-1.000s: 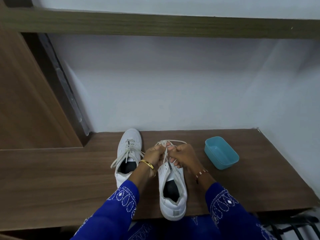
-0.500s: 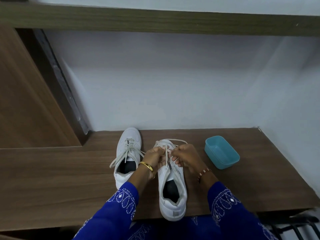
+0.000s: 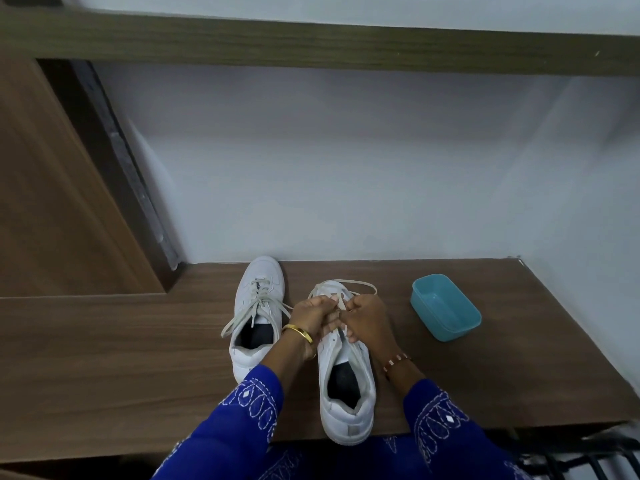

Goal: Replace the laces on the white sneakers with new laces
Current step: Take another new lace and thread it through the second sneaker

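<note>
You have one view only, from the camera on your head, looking forward and steeply down over your sleeves (image 3: 239,431) at the wooden tabletop (image 3: 104,358). It sits close above the near edge, faces the white wall (image 3: 329,174) behind the far edge, and its wide angle bends the shelf (image 3: 311,43) overhead.

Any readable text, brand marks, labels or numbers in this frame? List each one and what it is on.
None can be read.
Heel tab of the near sneaker: a small grey patch, too blurred to tell whether it carries text.
Far sneaker: no mark visible.
Blue tub: plain, no label on the sides shown.
Embroidery on the blue sleeves: pattern only, no letters.
</note>
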### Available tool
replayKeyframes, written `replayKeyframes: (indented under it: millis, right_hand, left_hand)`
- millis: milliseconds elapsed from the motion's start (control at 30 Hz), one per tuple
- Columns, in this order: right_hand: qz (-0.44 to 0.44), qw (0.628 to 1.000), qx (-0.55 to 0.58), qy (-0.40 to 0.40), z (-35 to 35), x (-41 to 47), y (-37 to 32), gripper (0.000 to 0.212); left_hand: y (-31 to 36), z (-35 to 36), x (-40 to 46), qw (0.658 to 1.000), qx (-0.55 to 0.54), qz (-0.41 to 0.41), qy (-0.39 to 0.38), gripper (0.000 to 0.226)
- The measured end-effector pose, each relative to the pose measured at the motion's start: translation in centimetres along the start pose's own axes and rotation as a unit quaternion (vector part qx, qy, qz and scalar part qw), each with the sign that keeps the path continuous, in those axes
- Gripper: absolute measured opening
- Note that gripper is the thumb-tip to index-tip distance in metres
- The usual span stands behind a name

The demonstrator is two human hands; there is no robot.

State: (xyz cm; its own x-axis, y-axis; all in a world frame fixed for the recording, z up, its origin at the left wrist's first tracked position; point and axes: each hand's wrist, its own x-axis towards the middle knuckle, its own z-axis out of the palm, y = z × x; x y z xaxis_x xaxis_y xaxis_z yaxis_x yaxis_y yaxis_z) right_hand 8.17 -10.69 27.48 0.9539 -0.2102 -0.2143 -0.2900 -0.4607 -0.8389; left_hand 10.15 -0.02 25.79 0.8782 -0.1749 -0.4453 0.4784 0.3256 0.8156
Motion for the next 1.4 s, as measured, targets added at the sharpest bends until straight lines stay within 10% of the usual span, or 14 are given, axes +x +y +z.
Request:
replayKeyframes:
  millis: [433, 600, 767, 933, 1400]
  right_hand:
    - [0.027, 0.991, 0.132, 0.003, -2.8, 1.6, 0.6, 0.017]
    - [0.041, 0.986, 0.157, 0.035, -2.3, 2.6, 1.4, 0.025]
    - [0.089, 0.980, 0.179, 0.023, -1.4, 3.4, 2.1, 0.031]
    - [0.116, 0.983, 0.142, -0.001, -0.8, 4.1, 3.0, 0.008]
    - [0.011, 0.997, -0.081, -0.013, 0.0, 5.2, 3.9, 0.025]
  left_hand:
    - [-0.3, -3.0, 1.1, 0.987, 0.112, -0.037, 0.109, 0.023]
    - [-1.1, -3.4, 1.8, 0.903, 0.415, 0.017, 0.113, 0.012]
    - [-1.9, -2.5, 1.3, 0.861, 0.489, 0.087, 0.107, 0.029]
    - [-2.4, -0.6, 0.9, 0.852, 0.495, 0.156, 0.068, 0.022]
    - [-3.9, -0.1, 1.9, 0.811, 0.553, 0.167, 0.092, 0.031]
